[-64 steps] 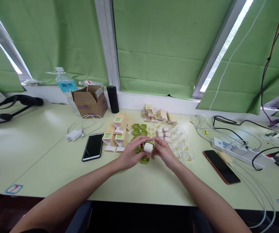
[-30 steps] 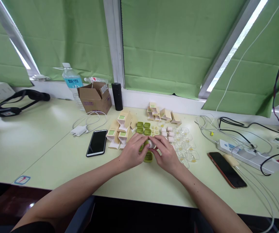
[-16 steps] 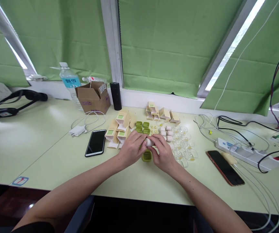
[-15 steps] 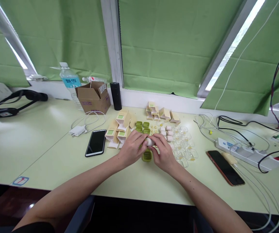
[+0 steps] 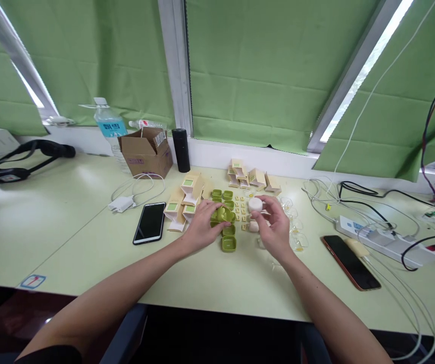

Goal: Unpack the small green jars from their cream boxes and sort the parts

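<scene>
My left hand [image 5: 203,226] grips a small green cup [image 5: 224,214] between thumb and fingers, tilted above rows of similar square green cups [image 5: 229,244]. A white round piece [image 5: 255,204] is pinched in my right hand [image 5: 276,225], a short way right of the held cup. Below it stands a pale pink-white cylinder [image 5: 254,226]; my right hand hides other things there. Tiny yellow pieces [image 5: 243,219] lie in columns between the two hands. Clear plastic covers [image 5: 298,241] with yellow bits sit just right of my right hand.
Folded cream cartons [image 5: 192,189] stand on the left, with more cartons [image 5: 257,178] at the back. A phone [image 5: 149,223] lies left, another phone [image 5: 351,262] right, beside a power strip [image 5: 386,240] and cables. A cardboard box [image 5: 147,154] and black cylinder [image 5: 181,150] stand behind.
My hands were together around a white piece; now they are apart. The right hand has moved right with the white piece, while the left holds a green cup.
</scene>
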Action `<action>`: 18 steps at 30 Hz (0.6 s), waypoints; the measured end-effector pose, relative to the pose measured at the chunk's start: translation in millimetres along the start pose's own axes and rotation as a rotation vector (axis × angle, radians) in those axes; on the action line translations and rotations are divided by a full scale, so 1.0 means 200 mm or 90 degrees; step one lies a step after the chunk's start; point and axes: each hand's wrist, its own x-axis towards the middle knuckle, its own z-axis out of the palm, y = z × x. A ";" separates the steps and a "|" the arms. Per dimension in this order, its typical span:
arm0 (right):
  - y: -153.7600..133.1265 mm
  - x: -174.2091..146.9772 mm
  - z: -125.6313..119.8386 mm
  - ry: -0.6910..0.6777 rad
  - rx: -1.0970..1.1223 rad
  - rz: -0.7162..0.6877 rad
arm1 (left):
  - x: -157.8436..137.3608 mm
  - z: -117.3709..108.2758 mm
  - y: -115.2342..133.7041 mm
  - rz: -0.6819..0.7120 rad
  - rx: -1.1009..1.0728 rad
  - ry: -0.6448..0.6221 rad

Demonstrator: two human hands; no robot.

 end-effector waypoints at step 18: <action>0.07 -0.09 -0.14 -0.289 -0.564 -0.123 | 0.00 0.00 0.02 -0.024 0.001 0.042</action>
